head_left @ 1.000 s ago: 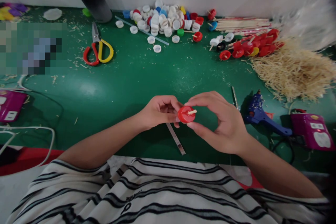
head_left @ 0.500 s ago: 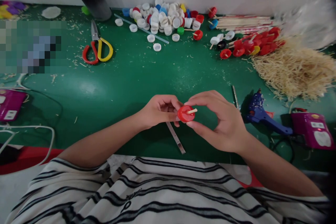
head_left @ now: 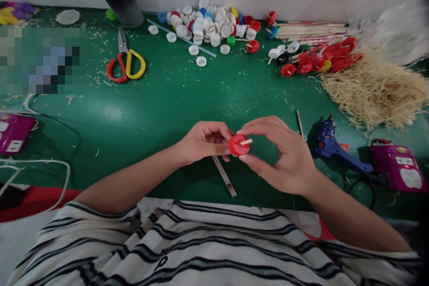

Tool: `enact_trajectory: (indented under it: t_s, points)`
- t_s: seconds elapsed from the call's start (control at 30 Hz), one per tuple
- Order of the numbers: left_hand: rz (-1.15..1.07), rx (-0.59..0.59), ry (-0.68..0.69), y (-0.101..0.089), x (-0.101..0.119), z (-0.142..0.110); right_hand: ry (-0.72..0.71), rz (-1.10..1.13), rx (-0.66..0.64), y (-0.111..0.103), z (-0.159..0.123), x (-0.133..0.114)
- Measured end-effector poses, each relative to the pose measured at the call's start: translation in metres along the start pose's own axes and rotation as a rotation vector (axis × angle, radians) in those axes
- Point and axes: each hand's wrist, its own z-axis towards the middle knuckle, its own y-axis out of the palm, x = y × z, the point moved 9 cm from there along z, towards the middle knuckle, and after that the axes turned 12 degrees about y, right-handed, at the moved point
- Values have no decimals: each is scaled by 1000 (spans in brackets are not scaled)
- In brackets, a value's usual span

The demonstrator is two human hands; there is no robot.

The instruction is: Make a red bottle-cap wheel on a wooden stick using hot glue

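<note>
Between my two hands is a red bottle cap with a short wooden stick poking out of its middle toward the right. My left hand is closed at the cap's left side, its fingers curled; what lies behind the cap there is hidden. Thumb and forefinger of my right hand pinch the cap's rim from below and above. Under my left hand a narrow metal strip, perhaps tweezers, lies on the green table, its upper end covered by the hand.
Loose bottle caps are heaped along the wall. Scissors lie at the left. Red caps on sticks, wooden sticks and pale shredded fibre are at the right, with a blue glue gun and purple power box nearer me.
Both hands keep their hold on the red cap, which has shifted very slightly to the right. The whole view has moved a little; nothing else has visibly changed.
</note>
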Motion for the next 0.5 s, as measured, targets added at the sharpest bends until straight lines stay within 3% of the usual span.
enact_trajectory:
  t_s: [0.5]
  points:
    - [-19,-21,30,3,5,1,-34,17,10,-2,-1,-2]
